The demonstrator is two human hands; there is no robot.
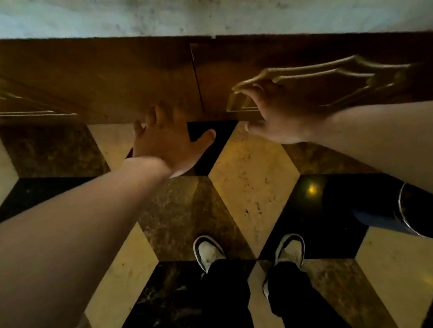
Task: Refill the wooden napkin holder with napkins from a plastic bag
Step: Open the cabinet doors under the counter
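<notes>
Neither the napkin holder nor the plastic bag is in view. I look down at a wooden cabinet under a marble counter [185,12]. My left hand [169,140] is spread flat, fingers apart, against the lower edge of the left cabinet door [110,75]. My right hand [275,114] reaches the lower left corner of the right cabinet door [311,86], fingers curled near its gold moulding. Both hands hold nothing. The image is blurred.
The floor [254,175] has cream, brown and black stone tiles. My two feet in white shoes [209,252] stand close to the cabinet. A dark cylindrical bin with a metal rim [404,210] stands on the floor at the right.
</notes>
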